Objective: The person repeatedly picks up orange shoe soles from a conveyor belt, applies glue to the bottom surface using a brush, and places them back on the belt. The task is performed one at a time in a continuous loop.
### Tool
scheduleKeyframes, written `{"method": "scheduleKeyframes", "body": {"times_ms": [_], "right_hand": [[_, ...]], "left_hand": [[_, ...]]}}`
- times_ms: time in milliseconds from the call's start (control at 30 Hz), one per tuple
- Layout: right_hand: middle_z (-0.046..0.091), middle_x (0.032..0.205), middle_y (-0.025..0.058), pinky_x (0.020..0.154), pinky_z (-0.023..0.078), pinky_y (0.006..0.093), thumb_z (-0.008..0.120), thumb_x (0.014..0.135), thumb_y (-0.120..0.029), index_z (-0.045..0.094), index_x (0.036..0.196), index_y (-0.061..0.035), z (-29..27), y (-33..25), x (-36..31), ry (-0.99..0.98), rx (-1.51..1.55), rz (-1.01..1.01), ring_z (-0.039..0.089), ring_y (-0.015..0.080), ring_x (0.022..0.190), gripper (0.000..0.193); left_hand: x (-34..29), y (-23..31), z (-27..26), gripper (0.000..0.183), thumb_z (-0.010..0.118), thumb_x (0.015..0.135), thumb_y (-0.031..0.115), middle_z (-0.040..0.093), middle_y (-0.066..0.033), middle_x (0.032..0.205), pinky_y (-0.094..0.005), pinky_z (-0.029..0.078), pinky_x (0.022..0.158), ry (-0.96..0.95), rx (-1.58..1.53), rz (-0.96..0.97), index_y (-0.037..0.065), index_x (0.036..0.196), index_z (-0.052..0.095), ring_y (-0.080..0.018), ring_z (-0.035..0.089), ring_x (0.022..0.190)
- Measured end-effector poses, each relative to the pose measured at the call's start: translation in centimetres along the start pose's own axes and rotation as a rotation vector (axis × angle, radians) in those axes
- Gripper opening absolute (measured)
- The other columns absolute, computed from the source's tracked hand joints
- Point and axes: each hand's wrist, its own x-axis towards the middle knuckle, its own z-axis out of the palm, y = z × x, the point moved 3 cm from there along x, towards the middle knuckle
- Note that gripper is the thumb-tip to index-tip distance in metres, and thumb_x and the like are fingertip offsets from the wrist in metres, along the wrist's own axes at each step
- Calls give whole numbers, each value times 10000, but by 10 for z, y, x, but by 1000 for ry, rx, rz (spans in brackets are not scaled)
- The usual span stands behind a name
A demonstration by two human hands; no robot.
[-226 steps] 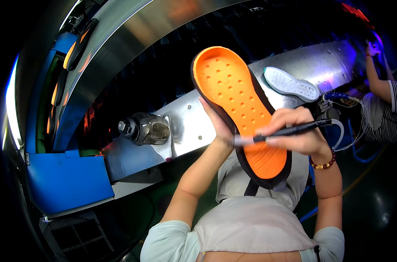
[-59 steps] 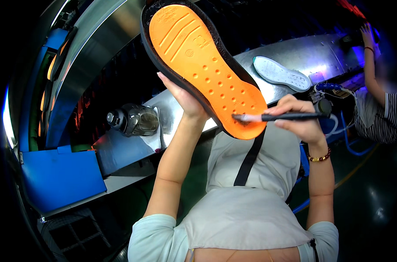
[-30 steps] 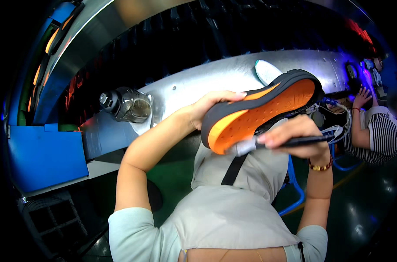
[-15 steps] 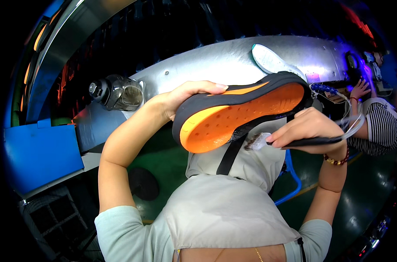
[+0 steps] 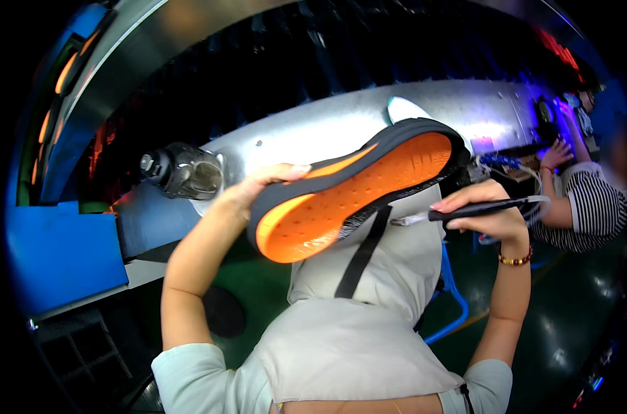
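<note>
My left hand (image 5: 261, 192) grips a shoe (image 5: 355, 190) by its near end and holds it up, tilted, with the orange sole and dark rim facing me. My right hand (image 5: 482, 214) holds a thin black brush (image 5: 465, 209) level, its pale tip pointing left at the shoe's lower side, just short of it. Both hands are raised in front of my grey apron.
A shiny metal conveyor bench (image 5: 313, 131) runs behind, with a white insole-shaped piece (image 5: 403, 108) on it and a glass jar (image 5: 185, 172) at its left end. A blue bin (image 5: 58, 252) sits at the left. Another person in a striped top (image 5: 589, 207) works at the right.
The shoe went from upright with its sole facing me to tilted on its side and lower. The brush has come off the sole and now sits beside the shoe's lower edge.
</note>
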Motion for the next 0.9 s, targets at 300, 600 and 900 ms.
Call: {"method": "scheduleKeyframes", "body": {"times_ms": [300, 600, 900], "right_hand": [[595, 789, 122, 522, 426, 197, 546, 724, 2, 569, 859, 42, -13, 49, 26, 842, 65, -241, 519, 85, 556, 143], [565, 900, 174, 399, 352, 194, 541, 770, -138, 485, 943, 9, 9, 43, -5, 604, 669, -625, 409, 75, 412, 234], [551, 945, 200, 439, 354, 195, 504, 780, -72, 493, 918, 11, 12, 88, 28, 698, 946, -316, 431, 98, 451, 162]], "left_hand": [[63, -25, 2, 424, 459, 783, 282, 538, -130, 1035, -303, 424, 811, -328, -286, 135, 8, 1106, 448, -215, 557, 878], [-25, 47, 0, 340, 469, 761, 284, 567, -161, 906, -338, 460, 721, 22, -23, 791, 7, 955, 507, -250, 571, 784], [-67, 246, 28, 723, 199, 804, 489, 128, -171, 1332, -375, 117, 1012, -338, -760, 1456, -34, 1272, 26, -266, 140, 1240]]}}
